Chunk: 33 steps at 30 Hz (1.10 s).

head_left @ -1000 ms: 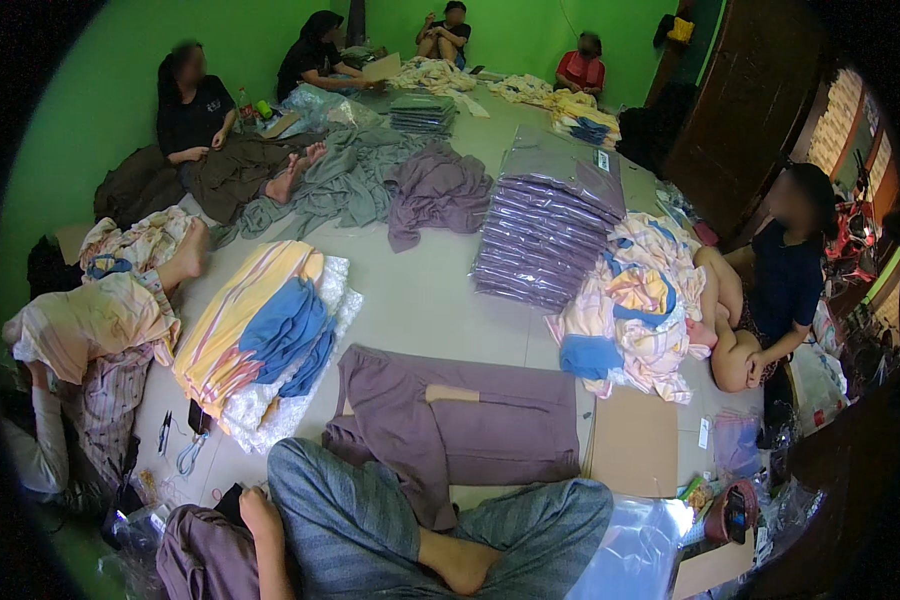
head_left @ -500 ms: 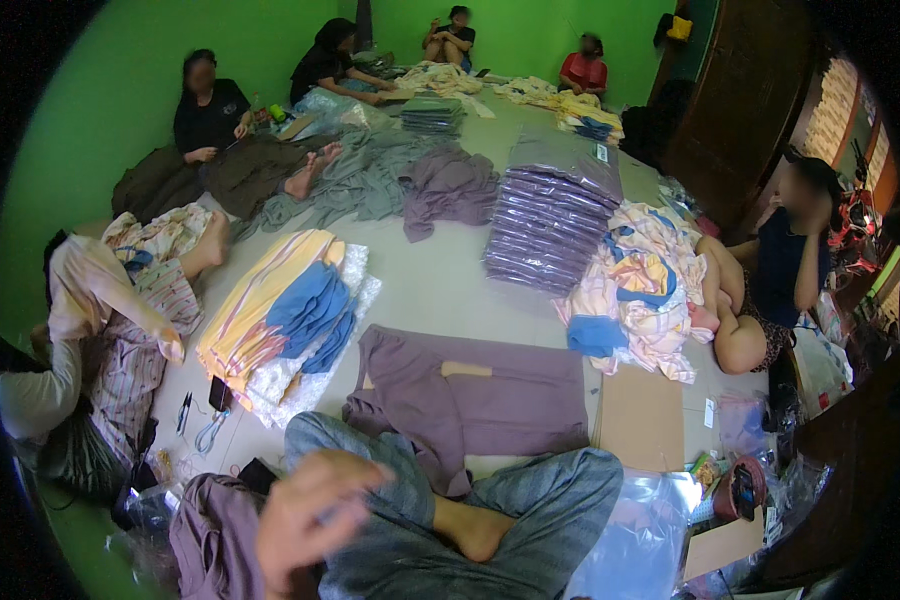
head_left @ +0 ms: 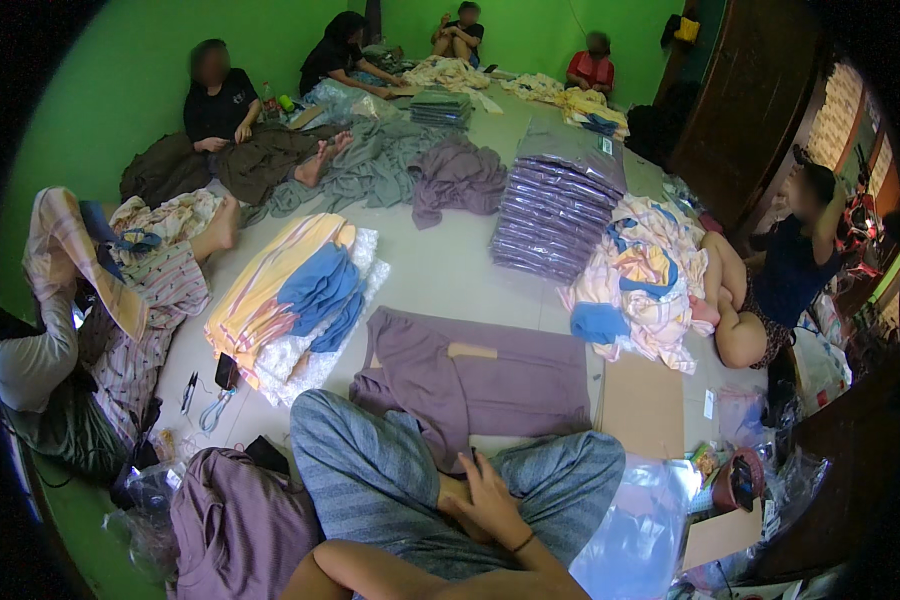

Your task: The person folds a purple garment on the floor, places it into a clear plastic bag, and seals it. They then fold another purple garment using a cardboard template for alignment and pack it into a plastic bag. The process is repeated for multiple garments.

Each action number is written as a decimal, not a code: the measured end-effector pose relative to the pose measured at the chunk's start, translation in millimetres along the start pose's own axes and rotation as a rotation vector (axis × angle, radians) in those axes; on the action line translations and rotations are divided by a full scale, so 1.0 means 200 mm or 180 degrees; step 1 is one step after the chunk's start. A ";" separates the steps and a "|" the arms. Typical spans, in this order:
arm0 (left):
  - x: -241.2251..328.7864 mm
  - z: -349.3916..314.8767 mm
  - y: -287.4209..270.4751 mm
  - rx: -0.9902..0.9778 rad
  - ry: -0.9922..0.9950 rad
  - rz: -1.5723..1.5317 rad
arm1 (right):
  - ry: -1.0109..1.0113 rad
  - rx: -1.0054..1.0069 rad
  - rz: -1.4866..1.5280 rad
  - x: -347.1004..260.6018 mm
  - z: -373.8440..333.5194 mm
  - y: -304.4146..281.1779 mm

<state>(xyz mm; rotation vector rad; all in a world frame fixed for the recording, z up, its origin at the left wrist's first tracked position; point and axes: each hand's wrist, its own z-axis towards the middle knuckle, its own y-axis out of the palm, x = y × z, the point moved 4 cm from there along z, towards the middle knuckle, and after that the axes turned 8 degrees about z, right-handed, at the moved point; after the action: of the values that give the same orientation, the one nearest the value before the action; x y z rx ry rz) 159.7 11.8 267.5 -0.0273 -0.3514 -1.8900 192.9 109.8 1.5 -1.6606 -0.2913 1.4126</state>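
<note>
My right hand (head_left: 494,500), with a dark band at its wrist, is over my crossed legs, at the near edge of a folded mauve garment (head_left: 525,385). A small dark thing shows at its fingertips, too small to make out. My left forearm (head_left: 380,568) crosses low at the bottom edge, and its hand is hidden. The garment lies flat on the floor, a brown cardboard strip (head_left: 472,350) showing on it, one sleeve folded toward me. Beside my left knee is a heap of mauve cloth (head_left: 240,520).
A stack of bagged mauve garments (head_left: 555,205) stands ahead. Yellow and blue clothes (head_left: 280,290) lie left, near thread snips (head_left: 189,393) and a phone (head_left: 227,371). Cardboard sheets (head_left: 642,405) and clear bags (head_left: 630,520) lie right. Several people sit around with cloth piles.
My left hand, blurred over my left thigh before, has gone out of sight. My right hand has come into view over my legs. The person at right has raised an arm to the head.
</note>
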 end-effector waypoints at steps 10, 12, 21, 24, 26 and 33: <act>-0.06 0.00 -0.03 -0.0627 0.0401 -0.0324 | 0.0181 -0.0433 0.0453 0.10 0.07 0.14; -0.05 -0.02 -0.01 -0.0156 -0.0196 -0.0650 | -0.0033 -0.0006 0.0047 0.14 0.13 0.10; -0.07 -0.04 -0.05 -0.0411 -0.0202 -0.1045 | 0.0406 -0.1056 0.0157 0.31 0.22 0.24; -0.09 -0.02 -0.06 -0.0481 0.0553 -0.0746 | 0.0407 -0.0723 0.0298 0.29 0.21 0.19; -0.11 0.00 -0.07 -0.0021 -0.0456 -0.0704 | 0.0396 -0.0377 0.0477 0.25 0.19 0.13; -0.16 -0.22 -0.18 -0.1908 -0.1185 0.0347 | 0.0075 0.0570 0.1338 0.05 0.16 -0.14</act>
<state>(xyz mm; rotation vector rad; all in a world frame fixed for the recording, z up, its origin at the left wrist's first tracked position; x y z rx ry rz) 144.7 41.5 211.1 -0.7904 -0.0182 -1.8153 178.4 148.3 18.1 -1.6472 0.2072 1.6684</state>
